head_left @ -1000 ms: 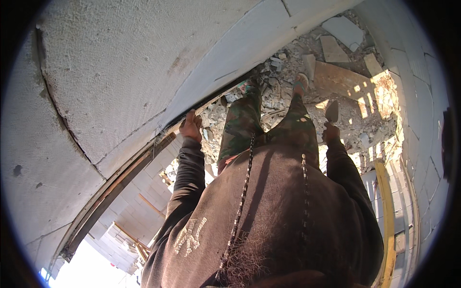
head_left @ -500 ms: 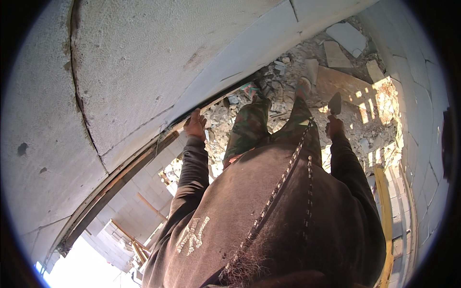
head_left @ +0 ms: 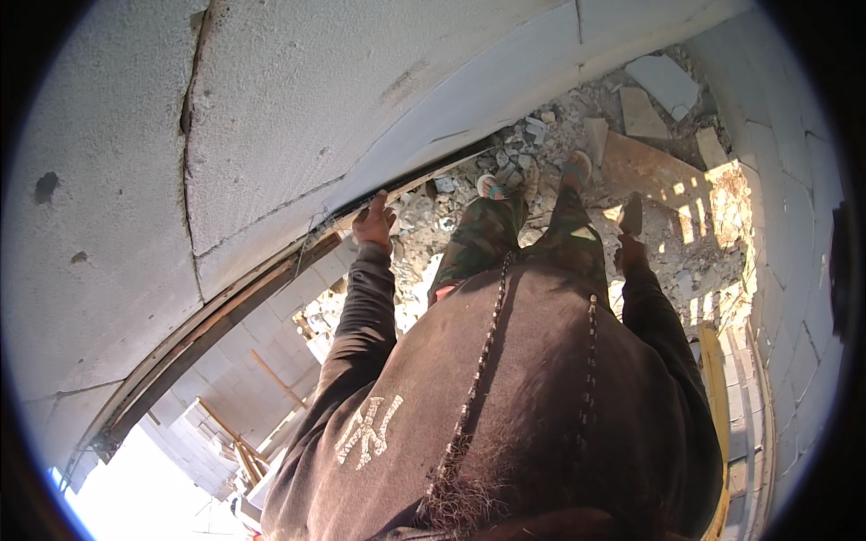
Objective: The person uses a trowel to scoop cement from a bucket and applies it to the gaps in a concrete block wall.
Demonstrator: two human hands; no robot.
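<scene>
My right hand (head_left: 630, 253) is closed on the handle of a trowel. The trowel's (head_left: 631, 215) pointed metal blade stands out beyond my fist, above the rubble. My left hand (head_left: 373, 225) is at the lower edge of the pale block wall (head_left: 298, 117), beside a dark wooden strip (head_left: 424, 178) that runs along that edge. Its fingers are apart, with nothing seen in them. Whether the fingertips touch the strip I cannot tell.
Broken rubble (head_left: 519, 153) covers the floor around my feet. A brown board (head_left: 645, 162) and pale slabs (head_left: 663, 83) lie ahead. Another block wall (head_left: 794, 207) rises at right. A yellow beam (head_left: 713, 379) runs beside my right arm; wooden pieces (head_left: 244, 451) stand at lower left.
My left hand's fingers have spread from the strip's edge. The right hand still holds the trowel, whose blade has turned slightly. My feet appear a little further right as the view shifts.
</scene>
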